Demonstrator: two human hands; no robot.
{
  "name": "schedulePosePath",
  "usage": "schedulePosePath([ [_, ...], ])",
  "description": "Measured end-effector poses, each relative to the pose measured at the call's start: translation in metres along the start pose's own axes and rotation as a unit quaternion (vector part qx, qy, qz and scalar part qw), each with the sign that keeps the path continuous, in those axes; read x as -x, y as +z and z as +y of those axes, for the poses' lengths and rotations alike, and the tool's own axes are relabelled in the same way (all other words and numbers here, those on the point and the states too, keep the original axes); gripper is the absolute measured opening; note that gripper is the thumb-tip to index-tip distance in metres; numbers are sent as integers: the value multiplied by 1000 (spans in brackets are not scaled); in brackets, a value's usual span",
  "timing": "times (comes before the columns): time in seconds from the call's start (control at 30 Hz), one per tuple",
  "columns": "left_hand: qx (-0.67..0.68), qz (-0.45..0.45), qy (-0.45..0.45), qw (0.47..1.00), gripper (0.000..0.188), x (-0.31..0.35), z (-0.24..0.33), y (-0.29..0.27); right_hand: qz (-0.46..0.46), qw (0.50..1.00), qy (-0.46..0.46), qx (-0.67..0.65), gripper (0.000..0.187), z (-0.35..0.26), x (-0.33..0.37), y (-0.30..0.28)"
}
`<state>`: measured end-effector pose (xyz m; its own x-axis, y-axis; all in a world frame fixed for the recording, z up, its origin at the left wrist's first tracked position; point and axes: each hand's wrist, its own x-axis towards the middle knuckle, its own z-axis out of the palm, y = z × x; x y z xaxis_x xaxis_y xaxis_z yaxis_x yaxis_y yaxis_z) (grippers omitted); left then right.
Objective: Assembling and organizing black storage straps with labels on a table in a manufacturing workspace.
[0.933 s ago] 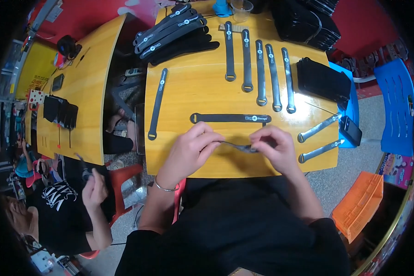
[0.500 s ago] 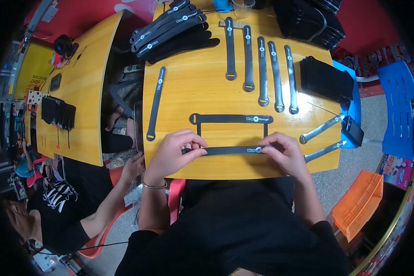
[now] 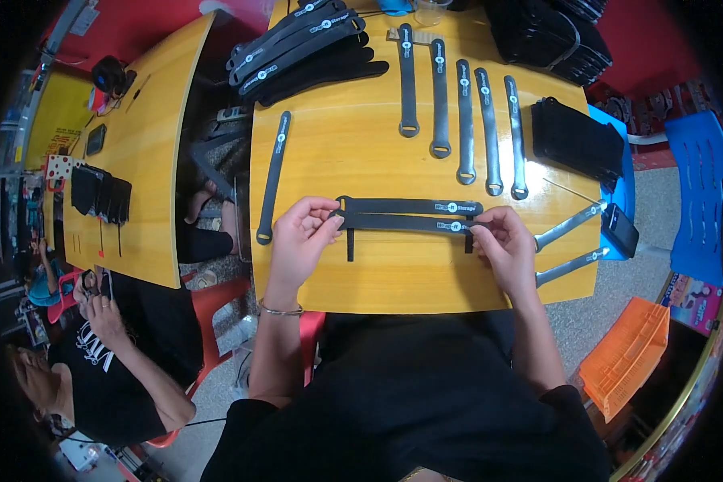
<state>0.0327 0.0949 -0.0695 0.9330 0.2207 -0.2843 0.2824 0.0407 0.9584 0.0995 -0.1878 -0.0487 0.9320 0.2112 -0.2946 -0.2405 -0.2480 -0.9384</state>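
Note:
Stretched level between my hands is a dark grey hook-and-loop storage strap (image 3: 402,222). My left hand (image 3: 304,245) pinches its left end between thumb and fingers; my right hand (image 3: 504,251) pinches the other end. Just beyond it lies a second grey strap (image 3: 406,206), nearly parallel, with a slotted round end at the left. Two narrow black strips (image 3: 350,246) stick out toward me from under the straps, the other black strip (image 3: 469,243) being near my right fingers. Whether the held strap touches the one behind it, I cannot tell.
Single straps lie beyond (image 3: 465,124), at the left (image 3: 275,177) and at the right edge (image 3: 569,227). Strap piles (image 3: 297,56) and black bundles (image 3: 542,40) stand at the back. A black stack (image 3: 577,140) and a phone (image 3: 618,231) are at right; a co-worker (image 3: 112,361) sits left.
Both my hands have moved away from me, bringing the held strap close up to the strap lying behind. The co-worker's hand has left the table edge and is now raised near their other hand.

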Motion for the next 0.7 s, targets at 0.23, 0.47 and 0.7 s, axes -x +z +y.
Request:
schedulePosePath([
  [0.23,23,36,-6,999,13,-5,-4,3,7,1000,2,8,11,7,-4,-3],
  [0.47,22,36,-10,999,12,-6,-8,3,49,998,-15,-25,13,14,-7,-1],
  [0.7,10,56,-10,998,12,-8,-12,6,52,998,-15,-31,9,20,-10,-1],
])
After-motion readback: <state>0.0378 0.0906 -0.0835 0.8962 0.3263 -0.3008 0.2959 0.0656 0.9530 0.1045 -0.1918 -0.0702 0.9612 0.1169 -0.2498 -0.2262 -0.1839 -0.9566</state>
